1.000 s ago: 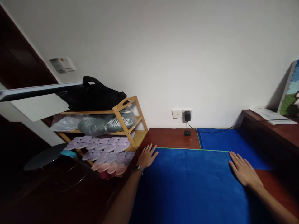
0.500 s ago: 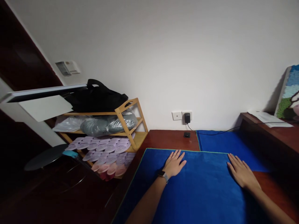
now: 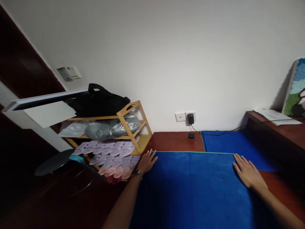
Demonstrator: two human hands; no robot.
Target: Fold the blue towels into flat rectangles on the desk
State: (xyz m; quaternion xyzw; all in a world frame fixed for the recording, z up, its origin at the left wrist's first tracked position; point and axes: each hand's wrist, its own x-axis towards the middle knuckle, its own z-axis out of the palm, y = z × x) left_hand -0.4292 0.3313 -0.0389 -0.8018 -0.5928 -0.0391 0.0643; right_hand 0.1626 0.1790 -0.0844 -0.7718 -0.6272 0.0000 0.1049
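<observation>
A blue cloth (image 3: 195,184) with a green stitched edge lies spread flat over the reddish-brown table (image 3: 173,141). On its far left corner rests my left hand (image 3: 146,162), palm down with fingers apart, a watch at the wrist. My right hand (image 3: 249,173) lies flat on the far right corner, fingers stretched out. Neither hand grips anything. Beyond the right hand is a second blue cloth (image 3: 231,144), partly beneath the near one.
A wooden rack (image 3: 133,136) at the left holds purple and pink slippers (image 3: 109,148), plastic-wrapped bundles (image 3: 102,130) and a black bag (image 3: 100,101). A black adapter (image 3: 191,119) sits in the wall socket, its cable trailing right to a raised ledge (image 3: 269,127). A round stool (image 3: 54,162) stands lower left.
My left hand has slid left across the cloth from its far edge to the far left corner. My right hand has stayed almost in place.
</observation>
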